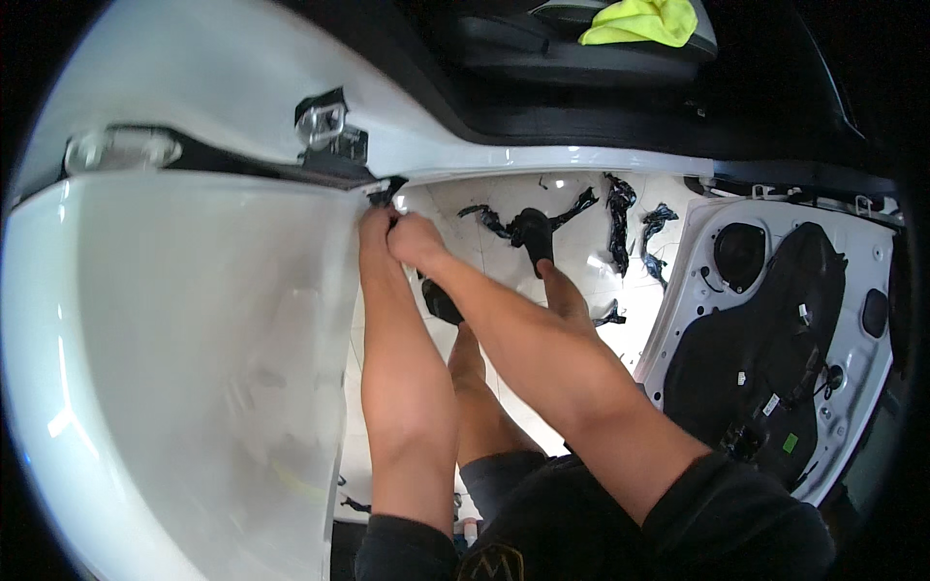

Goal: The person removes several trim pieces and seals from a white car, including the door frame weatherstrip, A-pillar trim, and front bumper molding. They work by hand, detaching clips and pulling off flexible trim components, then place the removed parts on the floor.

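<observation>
Head view, items as follows. Left hand [377, 225] and right hand [417, 240]: together, fingers curled in; whether either is clamped on the black piece [386, 191] cannot be told. Black piece: at the hands, by the far right corner of the white panel [194, 290] on the left. Crumpled black strips [619, 221]: several, on the tile floor [588, 232]. Car door [877, 254]: right, inner side showing. Yellow cloth [641, 23]: far side, on a dark seat [581, 68].

The white panel [194, 320] looks glossy, the crumpled strips [619, 208] shiny plastic, the yellow towel [643, 23] matt cloth.
</observation>
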A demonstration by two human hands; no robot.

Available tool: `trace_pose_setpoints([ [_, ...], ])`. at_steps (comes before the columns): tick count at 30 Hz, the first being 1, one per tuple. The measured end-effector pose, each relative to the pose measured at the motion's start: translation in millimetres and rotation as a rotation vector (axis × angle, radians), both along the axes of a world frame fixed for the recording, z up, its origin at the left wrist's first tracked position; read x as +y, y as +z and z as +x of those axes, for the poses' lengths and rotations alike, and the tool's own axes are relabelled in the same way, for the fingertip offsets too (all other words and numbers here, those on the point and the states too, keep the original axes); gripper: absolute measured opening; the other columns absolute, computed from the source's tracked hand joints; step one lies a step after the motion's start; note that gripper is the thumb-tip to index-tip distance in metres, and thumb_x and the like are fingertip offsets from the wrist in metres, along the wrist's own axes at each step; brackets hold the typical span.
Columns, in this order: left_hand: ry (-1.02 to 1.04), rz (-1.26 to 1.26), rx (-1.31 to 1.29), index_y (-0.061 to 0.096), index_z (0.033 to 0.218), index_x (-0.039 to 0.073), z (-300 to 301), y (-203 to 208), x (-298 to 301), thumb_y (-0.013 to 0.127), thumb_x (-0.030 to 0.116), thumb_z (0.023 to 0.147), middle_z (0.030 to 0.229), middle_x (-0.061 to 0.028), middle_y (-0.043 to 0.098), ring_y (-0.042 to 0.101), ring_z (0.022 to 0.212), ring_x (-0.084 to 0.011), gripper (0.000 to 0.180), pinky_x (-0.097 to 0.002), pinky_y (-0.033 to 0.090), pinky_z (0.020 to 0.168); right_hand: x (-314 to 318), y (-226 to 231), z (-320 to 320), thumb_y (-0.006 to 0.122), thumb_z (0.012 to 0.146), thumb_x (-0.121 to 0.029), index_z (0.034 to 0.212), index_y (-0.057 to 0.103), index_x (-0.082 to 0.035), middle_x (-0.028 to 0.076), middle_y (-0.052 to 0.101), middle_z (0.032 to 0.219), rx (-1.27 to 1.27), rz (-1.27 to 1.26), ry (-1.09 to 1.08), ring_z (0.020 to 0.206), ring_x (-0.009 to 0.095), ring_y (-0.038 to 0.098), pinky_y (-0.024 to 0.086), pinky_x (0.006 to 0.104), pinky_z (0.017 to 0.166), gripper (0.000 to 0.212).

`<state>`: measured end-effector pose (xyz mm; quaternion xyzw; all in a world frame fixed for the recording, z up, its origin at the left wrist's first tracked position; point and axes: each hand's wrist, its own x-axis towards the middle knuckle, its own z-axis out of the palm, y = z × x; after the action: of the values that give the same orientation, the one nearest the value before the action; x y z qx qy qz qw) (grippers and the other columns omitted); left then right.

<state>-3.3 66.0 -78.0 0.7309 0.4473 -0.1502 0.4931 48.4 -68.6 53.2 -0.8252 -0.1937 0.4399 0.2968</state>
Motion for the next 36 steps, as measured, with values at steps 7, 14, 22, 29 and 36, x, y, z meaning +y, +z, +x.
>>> trace_pose_setpoints([
  [7,0.691,-0.716,-0.215,0.065,0.097,0.004,-6,16,0,0.064,0.009,0.087,0.082,-0.0092,0.067,0.062,0.07,-0.0219,0.012,-0.0364,0.05,0.063,12,14,-1,0.051,0.087,-0.02,0.106,0.066,0.009,0.033,0.066,0.101,0.056,0.026,-0.042,0.098,0.049,0.064,0.051,0.0517,0.088,0.038],
  [14,0.937,-0.814,-0.295,0.057,0.104,-0.002,37,42,-32,0.054,0.004,0.093,0.088,-0.0135,0.065,0.06,0.068,-0.024,0.013,-0.0367,0.05,0.061,-10,7,19,0.054,0.088,-0.024,0.118,0.062,0.003,0.03,0.067,0.106,0.031,-0.028,-0.009,0.101,0.046,0.065,0.052,0.0506,0.09,0.04],
  [22,0.476,-0.601,-0.263,0.06,0.082,0.005,7,-56,-18,0.066,0.004,0.078,0.073,-0.0085,0.062,0.059,0.063,-0.023,0.008,-0.0379,0.047,0.054,-18,13,15,0.055,0.089,-0.025,0.105,0.07,0.002,0.031,0.066,0.106,0.06,-0.104,-0.093,0.103,0.045,0.064,0.051,0.0498,0.09,0.035],
  [29,1.017,-0.944,-0.188,0.056,0.084,-0.001,3,20,-6,0.052,0.008,0.093,0.06,-0.0011,0.042,0.039,0.046,-0.0147,0.013,-0.0283,0.033,0.043,0,32,9,0.054,0.088,-0.023,0.105,0.069,0.003,0.031,0.066,0.108,0.133,-0.012,0.002,0.103,0.045,0.064,0.05,0.05,0.091,0.034],
  [36,0.85,-0.8,-0.276,0.055,0.082,0.002,6,38,-25,0.052,0.009,0.093,0.064,-0.0049,0.049,0.047,0.052,-0.0172,0.014,-0.0308,0.038,0.048,-9,48,15,0.053,0.09,-0.025,0.111,0.067,0.003,0.029,0.066,0.11,0.149,-0.116,0.075,0.109,0.043,0.063,0.05,0.0475,0.094,0.037],
])
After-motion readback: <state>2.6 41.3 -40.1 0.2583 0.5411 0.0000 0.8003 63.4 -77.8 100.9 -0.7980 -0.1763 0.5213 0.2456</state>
